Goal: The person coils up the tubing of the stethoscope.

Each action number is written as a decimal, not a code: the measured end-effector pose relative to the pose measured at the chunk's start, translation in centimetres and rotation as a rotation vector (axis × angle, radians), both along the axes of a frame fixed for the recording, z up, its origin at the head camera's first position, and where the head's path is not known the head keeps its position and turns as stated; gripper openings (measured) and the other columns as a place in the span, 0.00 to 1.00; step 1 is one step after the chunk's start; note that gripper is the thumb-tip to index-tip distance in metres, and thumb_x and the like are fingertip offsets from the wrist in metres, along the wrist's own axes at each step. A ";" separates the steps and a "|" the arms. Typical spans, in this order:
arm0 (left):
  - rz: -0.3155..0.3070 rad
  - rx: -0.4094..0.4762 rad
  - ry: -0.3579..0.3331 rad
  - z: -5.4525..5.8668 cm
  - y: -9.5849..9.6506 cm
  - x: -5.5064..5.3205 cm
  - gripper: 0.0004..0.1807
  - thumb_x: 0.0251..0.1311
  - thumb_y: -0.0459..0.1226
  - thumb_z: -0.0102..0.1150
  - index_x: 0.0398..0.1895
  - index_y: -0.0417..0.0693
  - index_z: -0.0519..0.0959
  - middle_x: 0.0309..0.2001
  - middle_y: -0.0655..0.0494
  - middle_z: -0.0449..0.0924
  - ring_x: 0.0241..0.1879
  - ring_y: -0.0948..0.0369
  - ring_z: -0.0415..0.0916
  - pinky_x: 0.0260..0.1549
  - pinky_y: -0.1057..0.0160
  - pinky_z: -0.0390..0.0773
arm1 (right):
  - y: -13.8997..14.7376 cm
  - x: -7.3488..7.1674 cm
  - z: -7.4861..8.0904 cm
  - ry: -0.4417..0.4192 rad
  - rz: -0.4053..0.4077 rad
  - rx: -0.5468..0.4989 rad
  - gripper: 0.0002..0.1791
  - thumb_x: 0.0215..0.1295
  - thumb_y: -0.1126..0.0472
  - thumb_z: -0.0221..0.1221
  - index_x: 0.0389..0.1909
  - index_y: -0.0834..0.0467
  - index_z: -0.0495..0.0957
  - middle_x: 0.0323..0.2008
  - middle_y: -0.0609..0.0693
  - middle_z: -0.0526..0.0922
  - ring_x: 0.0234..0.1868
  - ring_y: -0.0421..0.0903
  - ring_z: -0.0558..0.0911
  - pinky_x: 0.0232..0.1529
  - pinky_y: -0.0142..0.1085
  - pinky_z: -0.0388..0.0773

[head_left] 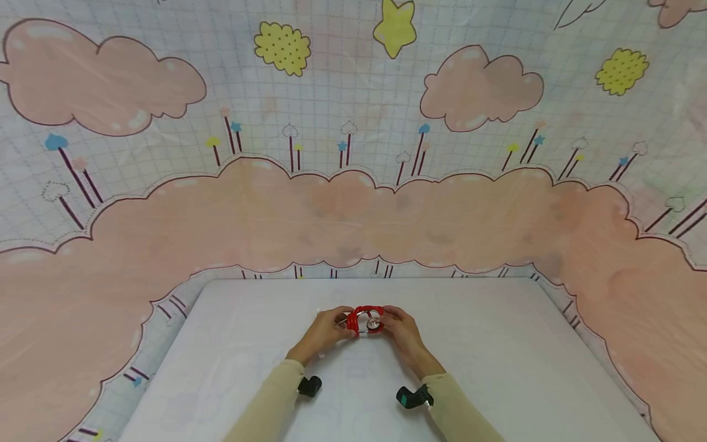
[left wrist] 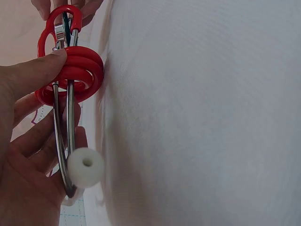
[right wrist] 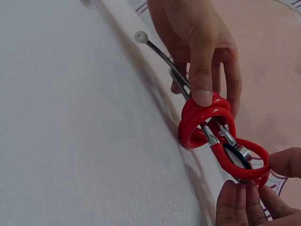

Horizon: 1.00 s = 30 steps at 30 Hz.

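Both hands hold a stethoscope with red tubing (head_left: 367,309) over the white table. My left hand (head_left: 323,333) grips the coiled end, thumb on the red coils (left wrist: 84,63) wound around the metal ear tubes (left wrist: 70,115). One white eartip (left wrist: 84,167) sticks out toward the left wrist camera. On the other side, my right hand (head_left: 407,334) pinches the loop of tubing (right wrist: 258,176) between thumb and fingers. Inside that loop sits the chest piece (head_left: 373,323), silver with a dark rim, partly hidden by the tubing in the right wrist view.
The white-covered table (head_left: 248,307) spreads out below and around both hands. Behind it hangs a patterned cloth backdrop (head_left: 331,215) with clouds and stars, which also runs down both sides. A black camera mount sits at each wrist.
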<state>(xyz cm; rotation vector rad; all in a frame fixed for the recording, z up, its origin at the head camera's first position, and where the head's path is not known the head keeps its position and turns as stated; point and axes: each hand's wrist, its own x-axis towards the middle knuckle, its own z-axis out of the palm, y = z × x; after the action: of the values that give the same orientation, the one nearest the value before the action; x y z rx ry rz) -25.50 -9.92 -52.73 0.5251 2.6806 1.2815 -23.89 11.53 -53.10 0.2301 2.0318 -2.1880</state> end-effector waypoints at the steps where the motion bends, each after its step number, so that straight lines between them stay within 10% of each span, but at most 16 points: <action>1: 0.001 -0.003 0.004 0.0 0.0 0.0 0.28 0.54 0.39 0.72 0.60 0.49 0.77 0.51 0.46 0.83 0.51 0.52 0.79 0.54 0.47 0.77 | 0.1 0.0 0.0 0.002 0.000 0.009 0.24 0.70 0.63 0.56 0.64 0.66 0.68 0.62 0.64 0.73 0.52 0.47 0.78 0.58 0.43 0.77; 30: 0.075 0.019 0.176 0.5 -1.3 0.0 0.24 0.61 0.40 0.66 0.60 0.43 0.77 0.56 0.47 0.81 0.57 0.50 0.77 0.59 0.45 0.74 | 1.3 0.2 -0.2 0.046 -0.061 0.024 0.23 0.69 0.68 0.53 0.64 0.69 0.67 0.63 0.65 0.71 0.55 0.53 0.77 0.53 0.42 0.80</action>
<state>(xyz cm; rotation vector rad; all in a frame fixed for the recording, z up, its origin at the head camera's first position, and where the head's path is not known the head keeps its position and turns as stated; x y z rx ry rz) -25.55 -11.20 -52.23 0.5699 2.8598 1.3402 -23.68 12.82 -53.26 0.2495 2.1031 -2.2257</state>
